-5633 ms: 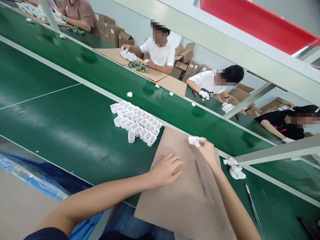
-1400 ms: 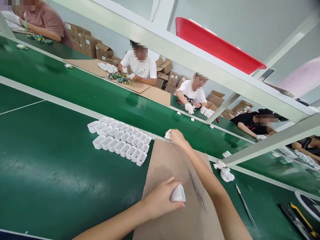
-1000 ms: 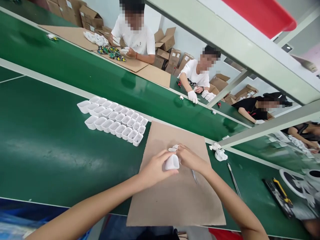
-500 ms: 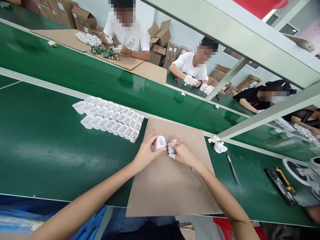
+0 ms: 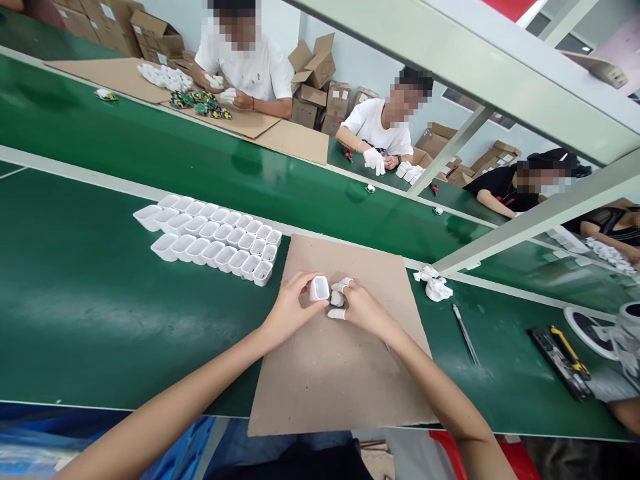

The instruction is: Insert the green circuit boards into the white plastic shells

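Note:
My left hand (image 5: 293, 300) grips a small white plastic housing (image 5: 319, 289), shaped like an open-topped cup, thumb in front and fingers behind. Its open end tilts toward me. Close to the right of it is my right hand (image 5: 357, 305), with white finger cots on several fingertips. The fingers curl together around something small, pale and dark-edged, which I cannot make out. Both hands are above a brown cardboard sheet (image 5: 340, 380). To the left, similar white housings (image 5: 215, 250) stand in rows, some with small dark parts inside.
On the green table (image 5: 125, 333), tweezers (image 5: 465, 335) lie right of the cardboard, below crumpled white tissue (image 5: 438, 289). Farther right are a dark tool with a yellow cutter (image 5: 567, 353) and a white reel (image 5: 587, 330). A slanted metal frame (image 5: 525, 220) crosses ahead. Co-workers (image 5: 245, 67) sit opposite.
My right hand has shifted slightly left, closer to the housing, and its finger cots have spread a little. My left hand still holds the housing. The whole view has shifted slightly.

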